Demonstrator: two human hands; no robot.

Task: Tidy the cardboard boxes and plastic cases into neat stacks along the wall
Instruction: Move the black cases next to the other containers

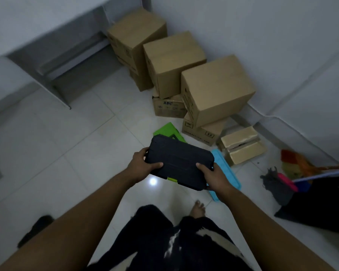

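Note:
I hold a black plastic case (pixel 179 160) with a green latch flat in the air above the floor. My left hand (pixel 143 165) grips its left end and my right hand (pixel 211 178) grips its right end. Below it on the tiles lie a green plastic case (pixel 165 130) and a light blue plastic case (pixel 226 169), both partly hidden. Three large cardboard boxes stand in a row along the wall: far (pixel 135 34), middle (pixel 172 59), near (pixel 217 89). Each sits on a smaller box. A small torn cardboard box (pixel 242 145) lies at the near end.
A grey desk frame (pixel 53 61) stands at the back left. On the right lie a dark bag (pixel 319 204), a grey cloth (pixel 276 184) and coloured items (pixel 297 163). A dark shoe (pixel 35 229) lies at the lower left. White tiled floor spreads to the left.

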